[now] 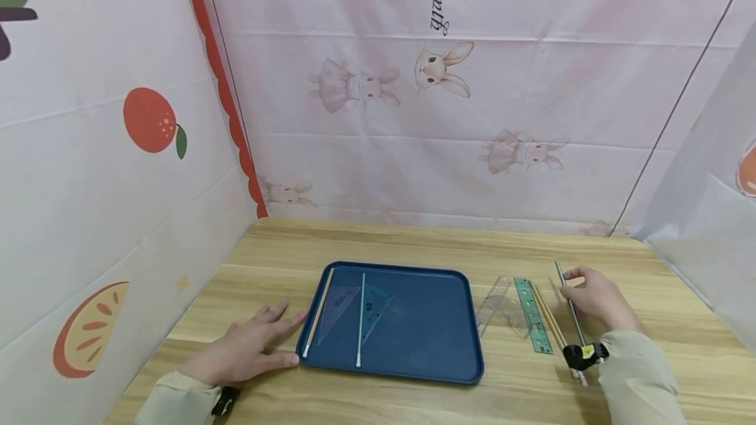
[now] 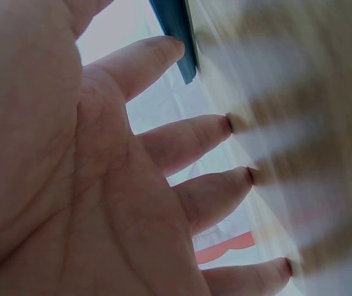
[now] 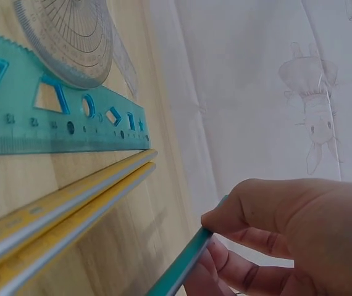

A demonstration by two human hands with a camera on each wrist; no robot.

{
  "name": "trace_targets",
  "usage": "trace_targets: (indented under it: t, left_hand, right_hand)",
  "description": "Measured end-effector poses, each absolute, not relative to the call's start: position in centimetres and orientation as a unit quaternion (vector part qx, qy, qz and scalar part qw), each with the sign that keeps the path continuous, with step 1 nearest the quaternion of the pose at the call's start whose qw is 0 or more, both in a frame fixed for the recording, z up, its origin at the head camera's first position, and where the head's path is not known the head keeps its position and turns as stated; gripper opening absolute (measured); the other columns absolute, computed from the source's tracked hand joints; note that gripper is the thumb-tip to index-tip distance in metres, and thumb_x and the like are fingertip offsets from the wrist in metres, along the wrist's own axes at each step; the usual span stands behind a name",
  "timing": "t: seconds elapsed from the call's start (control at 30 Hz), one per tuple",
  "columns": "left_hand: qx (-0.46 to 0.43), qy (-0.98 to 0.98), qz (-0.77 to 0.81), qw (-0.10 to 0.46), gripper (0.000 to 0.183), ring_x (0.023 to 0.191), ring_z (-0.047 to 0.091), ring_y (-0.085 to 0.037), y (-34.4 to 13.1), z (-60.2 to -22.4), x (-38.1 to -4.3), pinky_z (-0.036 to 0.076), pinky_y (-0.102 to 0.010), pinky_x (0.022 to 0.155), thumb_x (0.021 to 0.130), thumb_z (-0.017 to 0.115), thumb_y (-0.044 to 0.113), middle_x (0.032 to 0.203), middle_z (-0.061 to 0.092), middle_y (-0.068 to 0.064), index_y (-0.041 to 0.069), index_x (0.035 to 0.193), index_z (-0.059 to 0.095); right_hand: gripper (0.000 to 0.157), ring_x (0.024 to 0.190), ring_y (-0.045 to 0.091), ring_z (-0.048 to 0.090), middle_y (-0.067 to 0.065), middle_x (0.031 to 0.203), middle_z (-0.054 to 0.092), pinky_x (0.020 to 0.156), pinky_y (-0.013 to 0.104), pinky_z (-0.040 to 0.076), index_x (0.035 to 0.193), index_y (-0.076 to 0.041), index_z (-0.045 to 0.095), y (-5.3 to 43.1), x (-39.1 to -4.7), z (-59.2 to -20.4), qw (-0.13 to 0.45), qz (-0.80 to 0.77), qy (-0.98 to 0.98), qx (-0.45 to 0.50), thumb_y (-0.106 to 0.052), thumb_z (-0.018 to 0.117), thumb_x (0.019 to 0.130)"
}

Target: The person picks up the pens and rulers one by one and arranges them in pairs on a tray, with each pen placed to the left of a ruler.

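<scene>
My right hand (image 1: 599, 297) pinches a green pencil (image 3: 185, 262) between thumb and fingers at the table's right side. Left of it lie two yellow pencils (image 1: 549, 317), side by side, then a green stencil ruler (image 3: 40, 132) and a clear protractor (image 3: 71, 37). With fingers spread, my left hand (image 1: 245, 349) rests at the left edge of a blue tray (image 1: 431, 326), its index fingertip and thumb right at the rim. Inside the tray are a yellow pencil (image 1: 319, 310), another green pencil (image 1: 361, 330), a clear purplish set square (image 1: 335, 310) and a teal set square (image 1: 378, 310).
The wooden table (image 1: 413, 241) meets a pink rabbit-print curtain (image 1: 378, 169) at the back. White fruit-print sheeting (image 1: 195, 241) stands along the left, and more pale sheeting (image 1: 703, 235) closes the right side.
</scene>
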State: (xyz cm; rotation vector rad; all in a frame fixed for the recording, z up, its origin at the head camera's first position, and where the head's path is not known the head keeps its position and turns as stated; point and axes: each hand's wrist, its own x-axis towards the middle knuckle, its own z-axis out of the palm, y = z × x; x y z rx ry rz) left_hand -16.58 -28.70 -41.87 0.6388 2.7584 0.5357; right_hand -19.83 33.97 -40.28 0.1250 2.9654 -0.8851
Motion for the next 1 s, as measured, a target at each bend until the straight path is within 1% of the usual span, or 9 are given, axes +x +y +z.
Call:
trace_targets:
  t: [0.13,0.3,0.43,0.6,0.77,0.87,1.0]
  left_hand:
    - [0.222,0.948,0.186,0.130,0.085,0.155,0.023,-0.067,-28.6,-41.9,-16.6,0.023,-0.098,0.097,0.098,0.068,0.063,0.174,0.027,-0.031,0.026,0.168,0.038]
    - [0.222,0.949,0.184,0.127,0.086,0.155,0.024,-0.067,-28.5,-42.0,-16.6,0.023,-0.099,0.096,0.097,0.068,0.064,0.174,0.027,-0.030,0.028,0.169,0.038]
    - [0.225,0.948,0.185,0.125,0.086,0.155,0.024,-0.067,-28.4,-42.0,-16.6,0.023,-0.099,0.096,0.097,0.068,0.064,0.174,0.027,-0.031,0.027,0.169,0.038]
    - [0.225,0.948,0.184,0.127,0.086,0.155,0.024,-0.067,-28.3,-42.0,-16.7,0.023,-0.099,0.097,0.097,0.068,0.064,0.174,0.027,-0.030,0.028,0.169,0.037]
    - [0.224,0.947,0.186,0.133,0.086,0.157,0.022,-0.064,-28.2,-42.0,-16.9,0.022,-0.098,0.099,0.098,0.067,0.065,0.175,0.025,-0.029,0.028,0.169,0.036]
    - [0.224,0.949,0.181,0.129,0.086,0.156,0.023,-0.065,-28.4,-42.1,-16.8,0.023,-0.097,0.099,0.098,0.068,0.064,0.174,0.026,-0.030,0.028,0.169,0.037]
    - [0.220,0.951,0.176,0.124,0.087,0.155,0.024,-0.066,-28.6,-42.0,-16.7,0.024,-0.098,0.097,0.097,0.068,0.064,0.174,0.027,-0.030,0.027,0.169,0.037]
  right_hand:
    - [0.048,0.079,0.021,0.073,0.038,0.113,0.072,0.070,0.037,0.058,0.136,0.018,0.050,33.9,-19.6,-39.9,0.021,-0.304,0.951,0.050,-0.016,0.058,0.103]
    - [0.052,0.077,0.018,0.071,0.039,0.116,0.070,0.070,0.035,0.061,0.143,0.017,0.043,33.8,-19.6,-39.5,0.026,-0.344,0.937,0.061,-0.014,0.056,0.104]
    - [0.058,0.080,0.015,0.068,0.037,0.118,0.068,0.072,0.032,0.063,0.152,0.016,0.035,33.8,-19.6,-39.1,0.031,-0.385,0.920,0.062,-0.011,0.052,0.104]
    - [0.060,0.085,0.014,0.067,0.035,0.119,0.067,0.074,0.029,0.064,0.154,0.017,0.031,33.7,-19.6,-38.7,0.036,-0.416,0.907,0.059,-0.010,0.052,0.104]
    - [0.062,0.090,0.014,0.067,0.038,0.127,0.063,0.078,0.029,0.065,0.158,0.016,0.026,33.8,-19.4,-38.7,0.050,-0.433,0.898,0.057,-0.010,0.051,0.107]
    - [0.063,0.090,0.013,0.067,0.035,0.126,0.063,0.078,0.028,0.065,0.159,0.016,0.024,33.7,-19.5,-38.7,0.053,-0.448,0.891,0.050,-0.010,0.052,0.108]
    - [0.064,0.087,0.012,0.066,0.026,0.119,0.066,0.077,0.027,0.065,0.159,0.015,0.023,33.2,-19.8,-38.8,0.053,-0.469,0.881,0.044,-0.008,0.054,0.108]
